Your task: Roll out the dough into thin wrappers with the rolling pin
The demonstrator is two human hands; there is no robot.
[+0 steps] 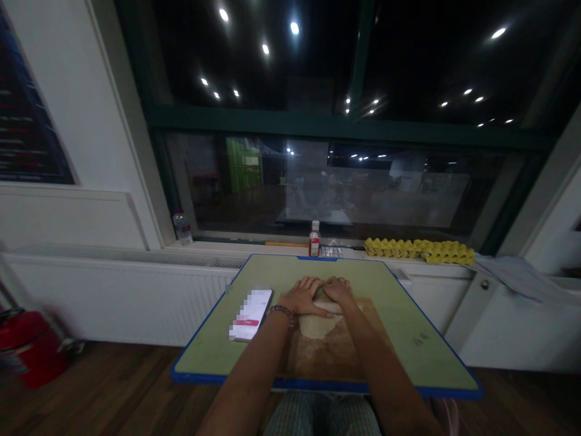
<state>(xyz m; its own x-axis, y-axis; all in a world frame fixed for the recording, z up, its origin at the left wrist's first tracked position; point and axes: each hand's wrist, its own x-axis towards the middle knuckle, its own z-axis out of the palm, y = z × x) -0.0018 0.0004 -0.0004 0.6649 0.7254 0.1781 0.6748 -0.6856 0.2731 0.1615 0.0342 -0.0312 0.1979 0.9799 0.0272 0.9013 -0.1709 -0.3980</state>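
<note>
A pale sheet of dough (318,327) lies on a brown board (327,360), with a thicker, raised fold or roll (330,307) along its far side. My left hand (303,297), with a beaded bracelet at the wrist, lies palm down at this far side. Its fingers are spread and its thumb points right across the dough. Close by, my right hand (338,289) also rests palm down, fingers apart and slightly bent. The two hands nearly meet at the fingertips. What lies under the palms is hidden.
The board is on a green folding table (411,339) with a blue edge. A lit phone (252,313) lies left of my arm. On the windowsill are a small red-labelled bottle (315,239), a water bottle (182,227) and yellow egg trays (420,250). A fire extinguisher (31,348) stands left.
</note>
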